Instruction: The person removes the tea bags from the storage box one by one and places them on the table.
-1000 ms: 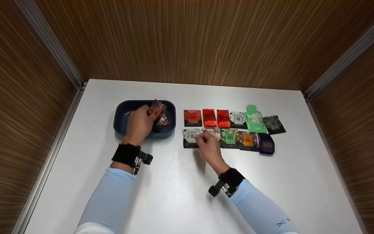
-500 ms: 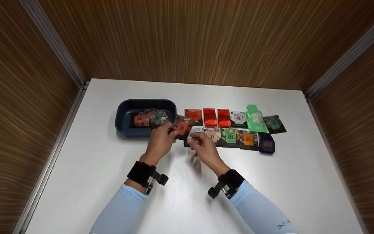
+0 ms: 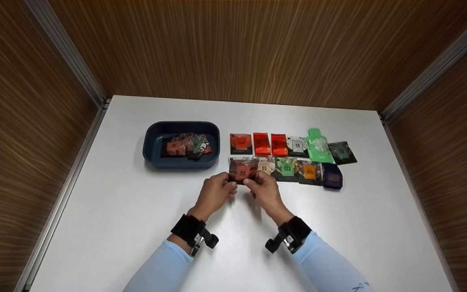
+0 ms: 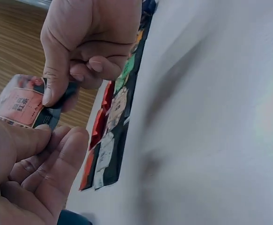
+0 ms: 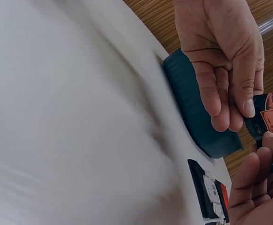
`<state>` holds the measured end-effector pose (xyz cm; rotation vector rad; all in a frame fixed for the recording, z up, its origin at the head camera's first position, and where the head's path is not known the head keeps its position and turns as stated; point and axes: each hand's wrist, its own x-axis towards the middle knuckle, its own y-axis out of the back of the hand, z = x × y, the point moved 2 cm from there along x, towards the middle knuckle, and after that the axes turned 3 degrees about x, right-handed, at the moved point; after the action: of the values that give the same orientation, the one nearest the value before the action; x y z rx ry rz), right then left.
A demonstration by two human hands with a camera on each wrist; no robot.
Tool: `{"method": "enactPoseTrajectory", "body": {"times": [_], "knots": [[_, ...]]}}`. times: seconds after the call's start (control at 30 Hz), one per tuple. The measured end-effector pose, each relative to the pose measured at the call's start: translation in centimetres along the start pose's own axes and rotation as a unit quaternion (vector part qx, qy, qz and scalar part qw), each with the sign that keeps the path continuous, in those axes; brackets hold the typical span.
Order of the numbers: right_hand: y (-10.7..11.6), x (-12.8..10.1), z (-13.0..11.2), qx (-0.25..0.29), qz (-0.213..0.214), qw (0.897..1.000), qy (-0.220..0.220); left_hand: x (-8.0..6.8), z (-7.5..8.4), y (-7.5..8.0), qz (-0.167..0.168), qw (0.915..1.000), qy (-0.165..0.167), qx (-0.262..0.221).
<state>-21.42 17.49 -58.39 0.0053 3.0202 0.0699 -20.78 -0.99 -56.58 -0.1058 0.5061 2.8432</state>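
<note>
Both hands met over the white table (image 3: 136,227), sharing one small sachet (image 3: 242,173) with a red-orange label. The left hand (image 3: 214,195) pinched its left edge between thumb and fingers, and the right hand (image 3: 266,194) pinched the opposite edge the same way. The packet was held just above the near row of sachets (image 3: 298,172), at that row's left end; whether it touched the ones beneath could not be told from the head view. A far row of sachets (image 3: 286,145) lay just behind, with a green pouch (image 3: 318,147) among them. To the left stood a dark blue tray (image 3: 152,142) holding several more loose sachets (image 3: 187,145). Brown wood-grain walls (image 3: 233,48) enclosed the table.
</note>
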Motion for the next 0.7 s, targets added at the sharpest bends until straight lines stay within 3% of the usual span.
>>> {"method": "enactPoseTrajectory", "body": {"times": [0.2,0.33,0.53,0.7], "knots": [[1.2,-0.4,1.2,-0.008,0.022,1.0,0.006,-0.1,-0.9,-1.4,-0.005,0.9998,0.016,-0.011],[1.8,-0.9,2.1,-0.008,0.037,0.999,-0.009,-0.1,-1.1,-2.1,-0.003,0.9997,0.02,0.013],[2.4,-1.9,2.9,0.005,0.066,0.997,-0.035,-0.2,-1.3,-3.3,-0.013,0.9996,0.024,0.007],[4.2,-2.1,3.2,0.006,0.109,0.993,-0.043,-0.3,-1.4,-3.8,-0.031,0.9957,-0.003,0.087]]}}
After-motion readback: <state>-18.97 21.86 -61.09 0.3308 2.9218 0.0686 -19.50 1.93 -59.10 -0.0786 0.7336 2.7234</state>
